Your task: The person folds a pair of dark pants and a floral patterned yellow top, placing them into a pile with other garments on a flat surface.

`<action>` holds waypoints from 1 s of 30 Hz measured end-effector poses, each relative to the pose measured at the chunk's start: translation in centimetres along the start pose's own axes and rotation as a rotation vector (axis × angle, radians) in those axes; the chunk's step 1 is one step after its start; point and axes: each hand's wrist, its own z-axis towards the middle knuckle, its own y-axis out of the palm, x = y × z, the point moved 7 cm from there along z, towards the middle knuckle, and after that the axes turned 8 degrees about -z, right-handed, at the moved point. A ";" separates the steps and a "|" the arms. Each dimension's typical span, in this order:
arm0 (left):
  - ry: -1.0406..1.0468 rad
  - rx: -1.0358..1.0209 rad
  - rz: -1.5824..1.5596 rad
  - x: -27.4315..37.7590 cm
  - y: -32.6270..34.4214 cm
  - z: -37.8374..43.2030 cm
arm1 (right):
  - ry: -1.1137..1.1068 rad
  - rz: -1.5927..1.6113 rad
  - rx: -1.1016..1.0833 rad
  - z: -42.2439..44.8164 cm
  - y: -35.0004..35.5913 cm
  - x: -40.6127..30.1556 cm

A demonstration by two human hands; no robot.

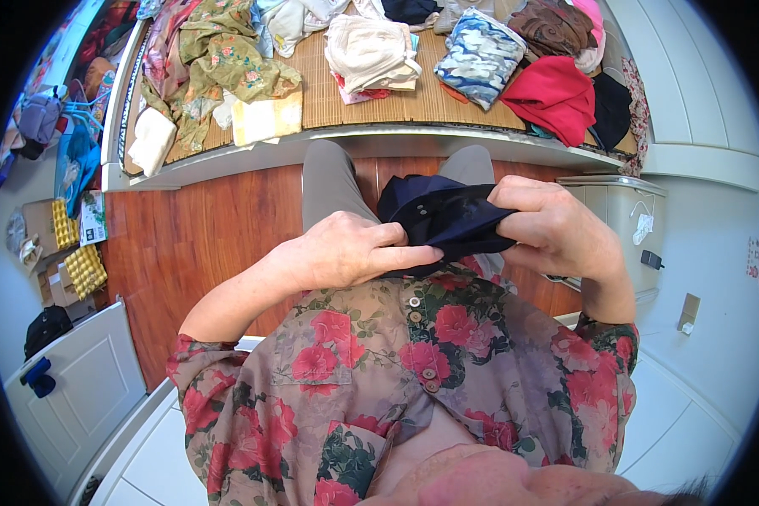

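A dark navy cloth item (455,218) is stretched between my two hands over my lap, its folded edge pulled into an opening. Two small round metal dots show on it; its exact kind is hard to tell. My left hand (354,250) pinches the near left edge between thumb and fingers. At the other end, my right hand (541,221) grips the right edge. Part of the cloth hangs down between my knees.
Ahead is a bed with a bamboo mat (379,111). On it lie a folded cream stack (370,54), a blue-and-white patterned bundle (481,57), red cloth (553,101) and a green floral garment (234,57). A lidded bin (620,228) stands right; yellow egg trays (85,272) sit left.
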 end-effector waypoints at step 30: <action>-0.212 -0.106 -0.162 -2.8 1.6 0.2 | 0.049 -0.031 0.105 0.0 0.4 1.2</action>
